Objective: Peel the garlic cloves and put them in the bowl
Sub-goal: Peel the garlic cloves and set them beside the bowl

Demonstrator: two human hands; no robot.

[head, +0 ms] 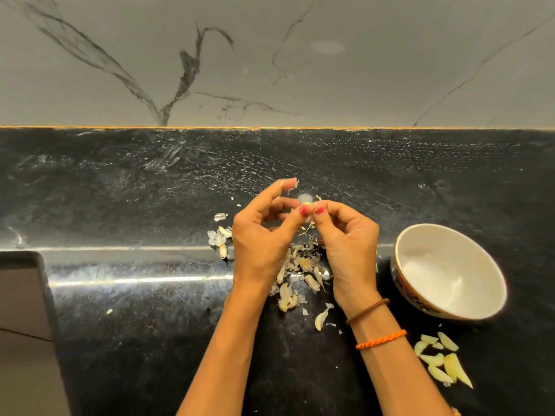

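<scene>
Two hands, left hand (260, 235) and right hand (348, 235), fingers pinched together on one garlic clove (307, 203) held above the bench (150, 325), bowl (492, 277) nearer the right (seemingly empty, peeled cloves (441, 360) beside it).

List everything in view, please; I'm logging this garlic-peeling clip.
bowl: one, white inside, patterned outside, on the counter right of the hands, nothing in it.
peeled cloves: about seven, pale yellow, counter below the bowl.
skins and cloves pile: mixed, whitish, under the hands.
counter: one, black stone.
wall: grey marble, behind.
left hand: fingers pinch a clove.
right hand: two wrist bands; fingers pinch the same clove.
</scene>
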